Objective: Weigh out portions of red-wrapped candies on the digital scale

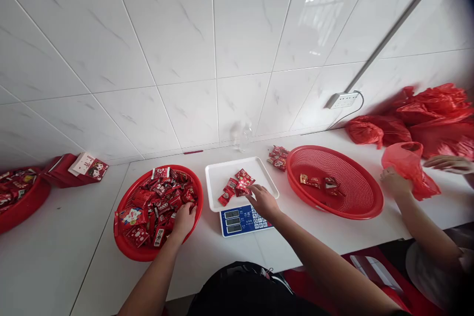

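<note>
My left hand (pixel 184 220) is in the red basket (pixel 117 242) on the left, at the right part of a heap of small red wrapped snack packets (pixel 163 202). Its fingers are bent together, and whatever they hold is hidden. Over the white pan (pixel 215 174) of a digital scale (pixel 244 220) is my right hand (pixel 264 202). Its thumb and fingers are apart, the fingertips right at a small pile of red snack packets (pixel 230 186) on the pan. The numbers on the scale's display are too small to read surely.
To the right stands another red basket (pixel 355 177) with a few packets, more packets (pixel 278 157) beside it. A co-worker's hands (pixel 396 182) handle a red plastic bag (pixel 403 155). Filled red bags (pixel 440 113), a clear bottle (pixel 245 137) and a power strip (pixel 342 100) are along the wall.
</note>
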The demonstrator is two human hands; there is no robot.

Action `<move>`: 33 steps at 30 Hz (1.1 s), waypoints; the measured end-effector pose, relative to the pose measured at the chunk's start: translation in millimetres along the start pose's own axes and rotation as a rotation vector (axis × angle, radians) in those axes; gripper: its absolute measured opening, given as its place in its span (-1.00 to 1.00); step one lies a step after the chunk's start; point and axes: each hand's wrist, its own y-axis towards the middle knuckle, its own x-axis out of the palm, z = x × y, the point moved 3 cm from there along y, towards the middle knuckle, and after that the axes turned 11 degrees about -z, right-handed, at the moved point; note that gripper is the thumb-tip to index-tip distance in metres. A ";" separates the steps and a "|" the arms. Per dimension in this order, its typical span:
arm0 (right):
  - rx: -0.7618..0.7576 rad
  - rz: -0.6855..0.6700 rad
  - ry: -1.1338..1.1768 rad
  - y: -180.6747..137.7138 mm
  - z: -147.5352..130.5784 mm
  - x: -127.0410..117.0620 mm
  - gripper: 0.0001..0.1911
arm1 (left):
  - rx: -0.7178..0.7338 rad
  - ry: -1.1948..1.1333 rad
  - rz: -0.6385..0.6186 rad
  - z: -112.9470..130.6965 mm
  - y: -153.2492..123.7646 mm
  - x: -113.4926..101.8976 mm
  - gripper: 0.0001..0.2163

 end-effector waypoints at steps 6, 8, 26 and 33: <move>-0.003 0.011 -0.085 30.5 6.4 1.4 -0.76 | 0.107 -0.086 0.098 17.0 -10.9 -7.1 -0.75; -0.013 0.018 -0.095 31.6 7.2 4.4 -0.82 | 0.145 -0.103 0.126 22.1 -17.7 -10.1 -0.76; -0.274 0.329 0.734 -44.6 -63.3 -31.5 -0.66 | 0.274 -1.093 -0.291 150.0 -62.1 -38.8 -0.75; -0.226 -0.149 1.147 -35.9 -77.0 -38.9 -0.60 | 0.338 -0.969 -0.371 156.7 -76.9 -53.9 -0.75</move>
